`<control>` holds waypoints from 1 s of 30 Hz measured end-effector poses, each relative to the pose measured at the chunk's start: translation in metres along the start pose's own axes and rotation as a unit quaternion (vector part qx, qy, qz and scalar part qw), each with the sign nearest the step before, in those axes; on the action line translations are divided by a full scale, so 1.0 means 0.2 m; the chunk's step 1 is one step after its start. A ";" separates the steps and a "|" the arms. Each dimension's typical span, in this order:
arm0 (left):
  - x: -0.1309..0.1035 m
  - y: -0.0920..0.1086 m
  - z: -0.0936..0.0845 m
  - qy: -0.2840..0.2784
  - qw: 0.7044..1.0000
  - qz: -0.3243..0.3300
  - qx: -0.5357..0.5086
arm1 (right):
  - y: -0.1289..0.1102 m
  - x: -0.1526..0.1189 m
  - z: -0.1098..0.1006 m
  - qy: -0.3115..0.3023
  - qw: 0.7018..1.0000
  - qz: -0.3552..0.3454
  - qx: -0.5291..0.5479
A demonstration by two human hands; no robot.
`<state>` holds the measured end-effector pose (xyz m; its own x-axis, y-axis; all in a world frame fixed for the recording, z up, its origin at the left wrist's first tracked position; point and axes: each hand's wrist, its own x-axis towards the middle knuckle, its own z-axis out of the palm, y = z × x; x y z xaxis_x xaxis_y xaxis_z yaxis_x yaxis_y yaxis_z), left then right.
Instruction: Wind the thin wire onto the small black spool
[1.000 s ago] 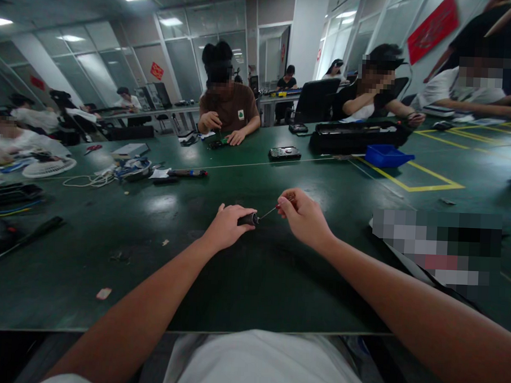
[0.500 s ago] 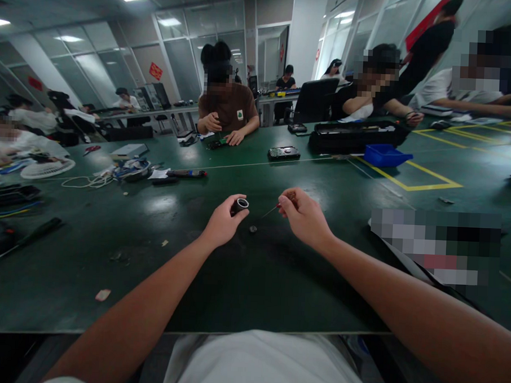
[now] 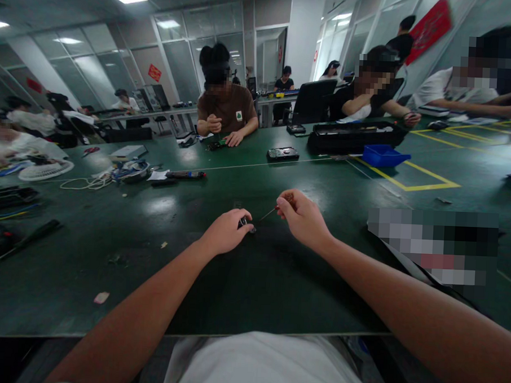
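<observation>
My left hand is closed around a short black cylinder, mostly hidden by the fingers, low over the green table. Right by the thumb is a small round metal part; whether the thumb touches it I cannot tell. In my right hand, fingers wrapped round its reddish handle, is a thin screwdriver. Its shaft slants down and left, and the tip ends just above and right of the round part.
Cables and a dark pen-shaped tool lie ahead on the left. Beyond my hands are a black device and a blue bin. A blurred-out sheet lies on the right. Across the table a person handles a green board.
My left hand has come down toward the table with the black cylinder, beside the round part, and turned so the cylinder's open end is hidden. The right hand has barely moved.
</observation>
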<state>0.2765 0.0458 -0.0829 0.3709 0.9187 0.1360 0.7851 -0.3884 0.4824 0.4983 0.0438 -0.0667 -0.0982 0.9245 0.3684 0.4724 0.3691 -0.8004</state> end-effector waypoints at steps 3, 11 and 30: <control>-0.01 0.00 0.01 -0.032 0.998 0.023 0.058 | -0.01 0.00 0.00 -0.003 1.000 0.002 -0.005; 0.00 0.00 0.02 -0.052 0.993 0.054 0.094 | 0.00 0.00 0.00 -0.006 1.000 0.002 -0.006; 0.03 -0.23 -0.35 0.221 0.763 -0.204 -0.573 | 0.02 0.01 0.01 -0.008 1.000 -0.005 0.003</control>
<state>0.2070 0.0740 -0.0437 -0.1897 0.9793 -0.0710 -0.2515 0.0215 0.9676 0.4983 0.0464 -0.0698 -0.1161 0.9221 0.3692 0.4660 0.3788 -0.7996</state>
